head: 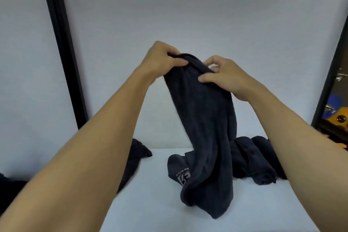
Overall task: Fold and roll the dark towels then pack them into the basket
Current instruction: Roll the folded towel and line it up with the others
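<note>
- A dark towel (203, 128) is being held up over the white bench (150, 203) by both hands, which are being raised close together at its top edge.
- The upper end of that edge is being pinched by the left hand (162, 60), with the thumb being pressed on the near side of the cloth and the fingers being curled over the fold.
- The same edge is being gripped a little lower, just to the right, by the right hand (224, 77). Its thumb is being laid on the near face of the cloth, and the other fingers are being curled behind it.
- The towel is being let hang straight down from the hands in a long, loosely bunched length, and its lower end is being rested on the bench.
- Pale printed lettering (183, 175) is being shown on the lower part of the cloth, well below the left hand; it is too creased to be read.
- Several rolled towels (258, 158) are being kept side by side on the bench, well below the right hand and just behind the hanging cloth.
- A further unrolled towel (139, 152) is being partly hidden by the left forearm, well below the left hand.
</note>
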